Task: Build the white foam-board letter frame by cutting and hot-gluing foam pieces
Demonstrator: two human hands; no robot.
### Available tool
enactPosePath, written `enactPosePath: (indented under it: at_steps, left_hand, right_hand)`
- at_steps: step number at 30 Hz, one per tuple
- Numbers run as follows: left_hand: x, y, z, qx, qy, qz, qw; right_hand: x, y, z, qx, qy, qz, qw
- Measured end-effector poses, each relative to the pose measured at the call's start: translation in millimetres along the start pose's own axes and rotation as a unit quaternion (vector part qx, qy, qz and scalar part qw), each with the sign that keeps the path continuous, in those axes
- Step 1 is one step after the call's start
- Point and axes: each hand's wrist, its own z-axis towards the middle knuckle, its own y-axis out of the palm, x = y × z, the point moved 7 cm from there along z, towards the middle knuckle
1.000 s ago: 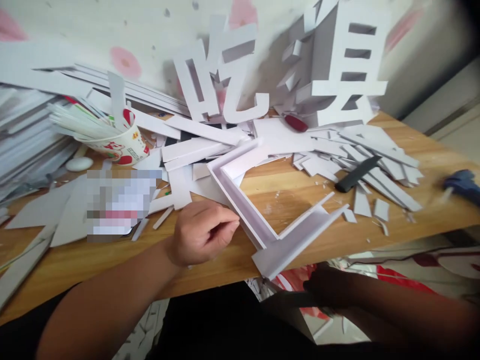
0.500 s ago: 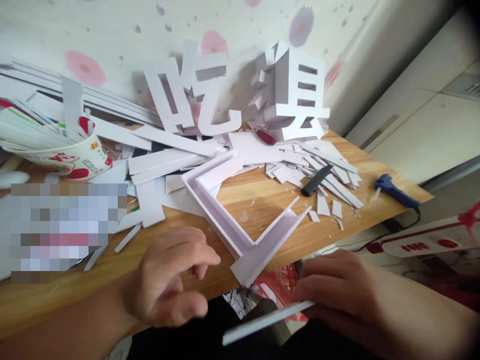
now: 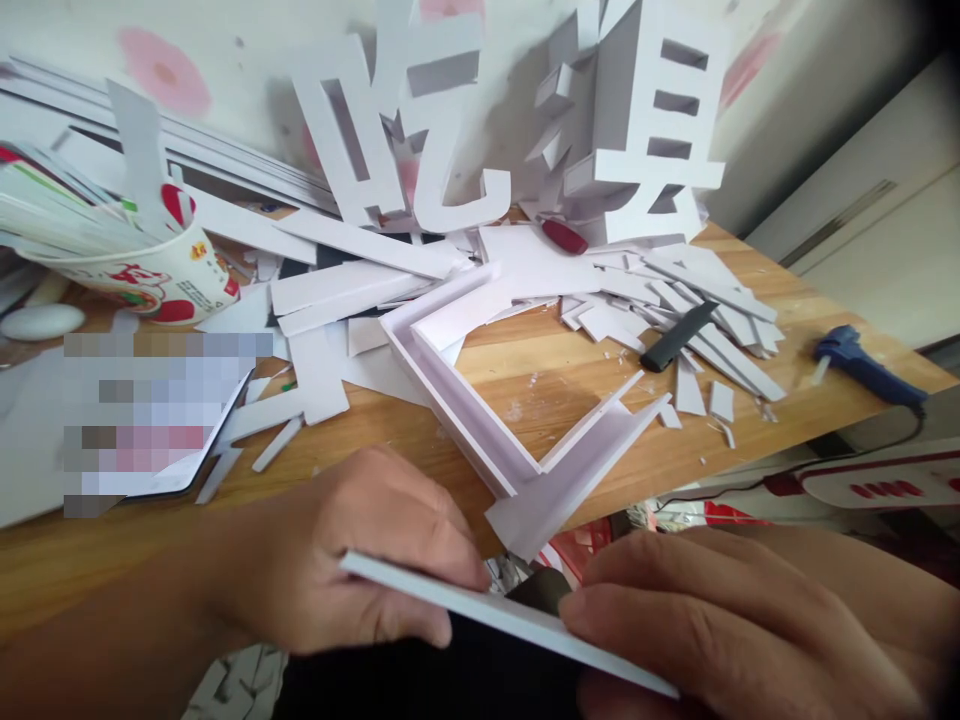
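A narrow white foam board strip (image 3: 510, 618) is held edge-on between both hands, low in front of my lap. My left hand (image 3: 390, 550) pinches its left part, thumb below and fingers above. Toward its other end, my right hand (image 3: 675, 610) grips the strip with fingers over the top; its thumb is mostly hidden. Just beyond, an angular white foam board channel (image 3: 465, 410) with raised side walls lies on the wooden table (image 3: 585, 350), its near corner jutting over the front edge. It touches neither hand.
White foam board characters (image 3: 450, 150) lean at the wall. A black-handled cutter (image 3: 679, 337) lies among white scraps (image 3: 720, 340). A blue glue gun (image 3: 866, 368) rests at the right edge. At left stand a paper cup (image 3: 142, 280) of strips and a partly blurred tablet (image 3: 180, 450).
My left hand has closed on the strip, which my right hand alone held before. The strip now slopes down to the right. The view has shifted, so the table things appear nearer.
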Motion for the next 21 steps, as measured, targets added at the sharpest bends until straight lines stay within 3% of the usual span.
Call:
enactPosePath:
  at_steps: [2, 4, 6, 8, 13, 18, 21]
  left_hand:
    - [-6.4, -0.1, 5.7, -0.041, -0.015, -0.044, 0.998]
    - [-15.2, 3.3, 12.0, -0.141, -0.032, -0.122, 0.982]
    - [-23.7, 6.3, 13.8, -0.261, -0.053, -0.200, 0.943]
    - [-35.1, -0.4, 16.5, -0.294, -0.075, -0.203, 0.931]
    - [-44.4, -2.9, 14.1, -0.329, -0.073, -0.126, 0.933]
    - [-40.0, -0.4, 15.0, -0.337, -0.070, -0.107, 0.933]
    - [-32.6, -7.5, 17.2, -0.328, -0.058, -0.065, 0.941]
  right_hand:
    - [1.1, -1.4, 1.3, -0.023, -0.007, 0.036, 0.999]
    - [6.9, -6.1, 0.3, -0.038, 0.015, 0.065, 0.997]
    - [17.1, -13.1, -3.2, -0.046, 0.061, 0.088, 0.993]
    - [28.0, -22.5, -8.7, -0.044, 0.101, 0.089, 0.990]
    - [44.6, -38.5, -21.1, -0.038, 0.100, 0.003, 0.994]
    - [46.7, -30.0, -23.9, -0.036, 0.062, -0.024, 0.997]
    - [41.8, -32.4, -25.2, -0.030, 0.048, -0.041, 0.998]
